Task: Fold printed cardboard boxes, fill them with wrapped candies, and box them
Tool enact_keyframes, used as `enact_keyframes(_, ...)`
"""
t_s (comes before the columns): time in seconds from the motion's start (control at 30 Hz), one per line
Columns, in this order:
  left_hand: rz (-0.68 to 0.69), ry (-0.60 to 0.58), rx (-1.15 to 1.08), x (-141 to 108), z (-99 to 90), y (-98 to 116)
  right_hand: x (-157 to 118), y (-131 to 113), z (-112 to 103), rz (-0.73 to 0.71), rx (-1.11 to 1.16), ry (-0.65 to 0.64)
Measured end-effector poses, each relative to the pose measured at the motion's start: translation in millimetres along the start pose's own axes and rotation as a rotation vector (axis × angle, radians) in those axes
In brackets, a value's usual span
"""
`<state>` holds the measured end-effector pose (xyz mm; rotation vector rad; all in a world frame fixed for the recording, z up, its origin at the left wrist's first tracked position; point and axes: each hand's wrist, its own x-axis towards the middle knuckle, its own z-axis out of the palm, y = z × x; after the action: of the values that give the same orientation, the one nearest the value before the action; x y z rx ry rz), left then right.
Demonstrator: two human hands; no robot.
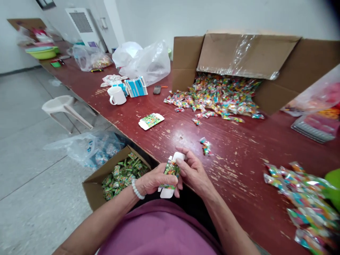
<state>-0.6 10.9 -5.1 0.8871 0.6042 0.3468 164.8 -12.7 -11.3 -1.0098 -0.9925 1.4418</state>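
Near the table's front edge, my left hand [158, 179] grips a small green printed carton [172, 169] with its thumb across the front. My right hand [191, 171] holds the upper right side of the same carton, thumb by the white top flap; some of its fingers are hidden behind. White flaps stick out at the carton's top and bottom. A flattened green carton [151, 121] lies on the table [183, 132] ahead. Beyond my right hand lies a small wrapped candy packet [205, 146].
Wrapped candies [223, 95] spill from a large cardboard box [247, 53] at the back. More packets [305, 194] lie at right. A white mug [117, 95] stands left. Below, an open box [94, 187] holds green cartons; a white stool [62, 105] is beyond.
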Motion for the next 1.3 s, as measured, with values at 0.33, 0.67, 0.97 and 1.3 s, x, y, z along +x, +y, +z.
enact_keyframes(0.33, 0.093, 0.305, 0.046, -1, 13.6, 9, -4, 1, 1, -0.013, 0.059, -0.012)
enact_keyframes(0.67, 0.322, 0.487, 0.128, 6, 13.8, 3, 2, 1, -3, -0.052, -0.146, 0.181)
enact_keyframes(0.97, 0.416, 0.648, 0.319, 2, 18.5, -4, 3, 12, 1, -0.133, 0.04, 0.273)
enact_keyframes(1.3, 0.346, 0.475, 0.297, 4, 7.2, 5, 7, 5, -18, 0.057, 0.05, 0.156)
